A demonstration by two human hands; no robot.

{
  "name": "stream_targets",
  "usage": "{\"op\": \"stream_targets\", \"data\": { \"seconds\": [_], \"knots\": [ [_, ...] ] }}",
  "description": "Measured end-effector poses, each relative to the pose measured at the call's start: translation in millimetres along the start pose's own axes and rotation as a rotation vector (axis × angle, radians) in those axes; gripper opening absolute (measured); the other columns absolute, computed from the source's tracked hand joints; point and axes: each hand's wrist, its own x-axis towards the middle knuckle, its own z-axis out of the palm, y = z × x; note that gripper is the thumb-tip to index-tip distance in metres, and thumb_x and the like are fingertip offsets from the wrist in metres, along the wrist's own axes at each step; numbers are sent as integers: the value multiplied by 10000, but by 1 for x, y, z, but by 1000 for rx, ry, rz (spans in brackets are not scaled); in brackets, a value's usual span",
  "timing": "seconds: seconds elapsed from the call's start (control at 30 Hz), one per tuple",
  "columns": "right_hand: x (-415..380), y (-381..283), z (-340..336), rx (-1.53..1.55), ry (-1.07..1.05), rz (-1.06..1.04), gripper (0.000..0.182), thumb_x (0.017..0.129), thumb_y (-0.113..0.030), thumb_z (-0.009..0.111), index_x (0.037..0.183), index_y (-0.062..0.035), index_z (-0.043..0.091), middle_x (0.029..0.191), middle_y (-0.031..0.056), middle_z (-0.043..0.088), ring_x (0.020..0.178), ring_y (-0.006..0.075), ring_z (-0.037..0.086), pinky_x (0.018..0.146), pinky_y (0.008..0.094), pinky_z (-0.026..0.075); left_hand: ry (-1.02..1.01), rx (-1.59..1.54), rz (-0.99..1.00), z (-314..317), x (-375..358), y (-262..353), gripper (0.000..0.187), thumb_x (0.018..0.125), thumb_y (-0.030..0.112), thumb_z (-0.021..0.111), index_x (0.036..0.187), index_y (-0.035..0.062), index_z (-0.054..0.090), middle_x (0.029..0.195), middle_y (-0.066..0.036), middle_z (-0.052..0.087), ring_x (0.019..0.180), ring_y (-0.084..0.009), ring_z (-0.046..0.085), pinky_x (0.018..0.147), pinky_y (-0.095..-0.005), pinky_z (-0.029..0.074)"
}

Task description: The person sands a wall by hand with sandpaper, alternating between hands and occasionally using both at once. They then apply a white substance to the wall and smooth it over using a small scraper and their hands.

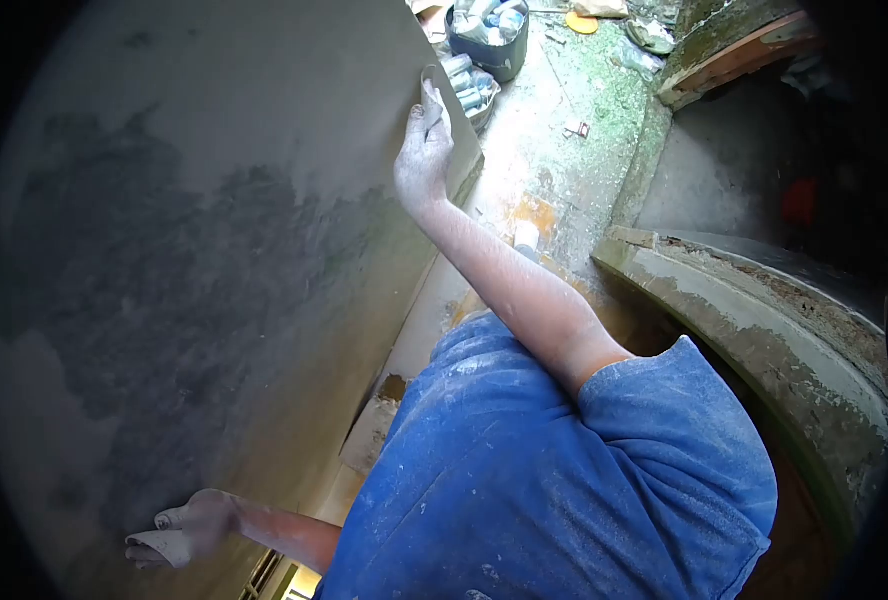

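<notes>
Two dusty hands brace a big grey panel (184, 230) filling the frame's left.

It looks heavy, stiff and chalky-slick, best held at its edges: the right hand (424, 150) clasps the upper-centre edge, the left hand (189, 530) cups the lower-left edge, a bucket (489, 40) beyond.

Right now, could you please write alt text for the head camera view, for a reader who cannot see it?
A person in a dusty blue shirt presses both hands against a large grey plastered wall: one hand high at its edge, the other hand low, holding a small flat piece. A curved concrete rim is at right, and a bucket stands beyond.
</notes>
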Motion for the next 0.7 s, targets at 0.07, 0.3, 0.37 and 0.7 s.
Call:
{"op": "stream_targets", "data": {
  "seconds": [0.07,0.3,0.37,0.7],
  "knots": [
    [0,-59,14,-45,-36,-205,412,965,-129,446,1353,4,404,1420,237,332,1326,346,325,1076,441,286,-24,56,18,0,-2,-2,355,954,160,482,1199,-93,527,1250,-218,539,1195,-356,493,1057,-496,326],
    [8,-31,22,-180,-126,-704,400,978,-103,416,1377,-121,418,1461,215,294,1388,324,215,1111,441,237,-43,40,-40,-1,3,7,353,957,156,476,1200,-94,526,1252,-216,538,1200,-353,491,1058,-500,325],
    [2,-29,8,-44,-164,-301,391,983,-124,415,1373,-101,424,1474,221,262,1396,362,160,1116,452,217,-34,50,-56,-2,5,11,352,958,155,474,1201,-94,525,1253,-215,538,1202,-352,490,1058,-501,325],
    [16,-107,38,-96,-238,-815,411,964,-135,450,1372,-89,425,1490,245,199,1388,403,141,1109,498,157,-13,-16,-41,-4,-1,-5,343,966,136,449,1203,-101,519,1256,-217,535,1209,-339,493,1064,-502,323]
  ]
}}
